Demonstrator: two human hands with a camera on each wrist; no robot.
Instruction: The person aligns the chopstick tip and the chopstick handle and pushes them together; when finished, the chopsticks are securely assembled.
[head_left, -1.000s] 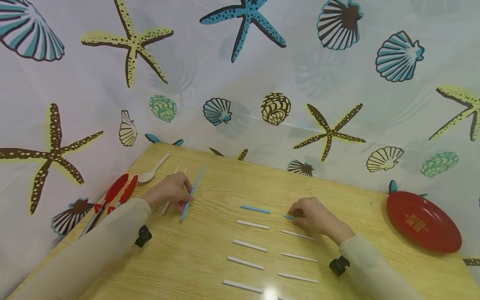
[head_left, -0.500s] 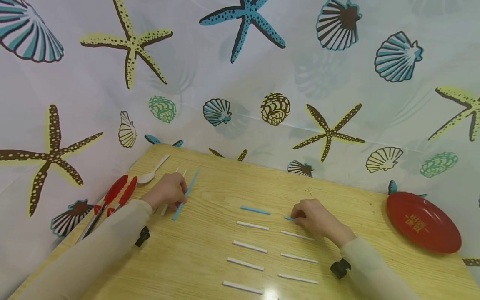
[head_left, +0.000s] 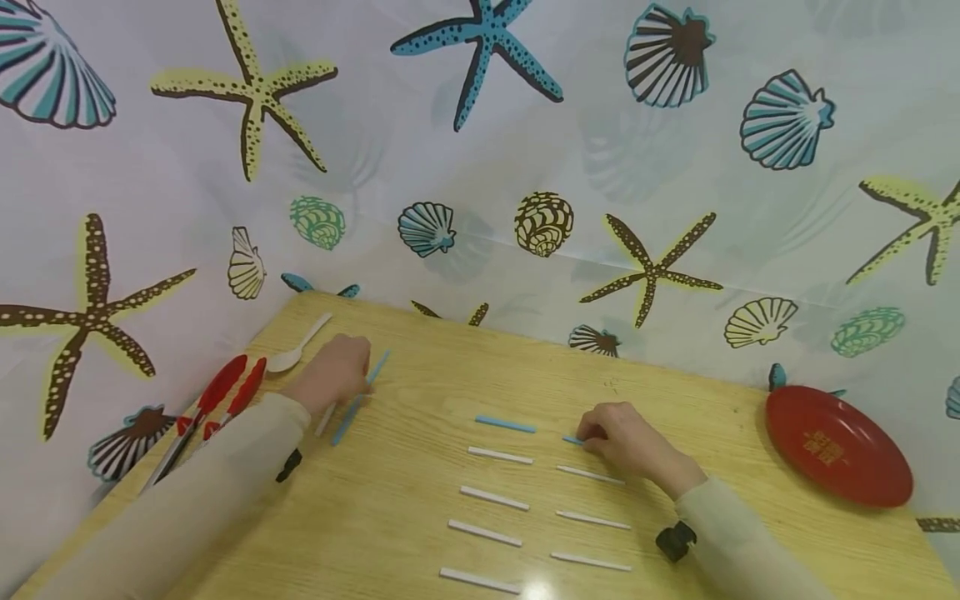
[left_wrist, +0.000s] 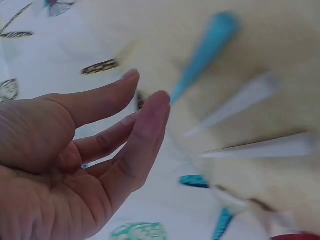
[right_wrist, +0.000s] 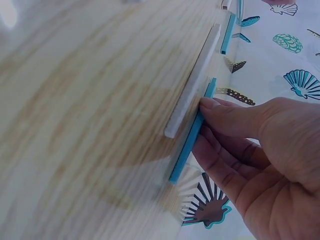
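Right hand (right_wrist: 252, 157) pinches blue stick (right_wrist: 184, 154); left hand (head_left: 332, 371) seems beside another (head_left: 348, 419).

Head view looked forward and down.
Wrist views closely faced left grip (left_wrist: 60, 185) and right grip (right_wrist: 267, 175); all shared the cloth (head_left: 480, 162).

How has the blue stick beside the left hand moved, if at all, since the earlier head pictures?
Yes: leftward in the head view. The blue stick is now nearer the white spoon, which has stayed put.
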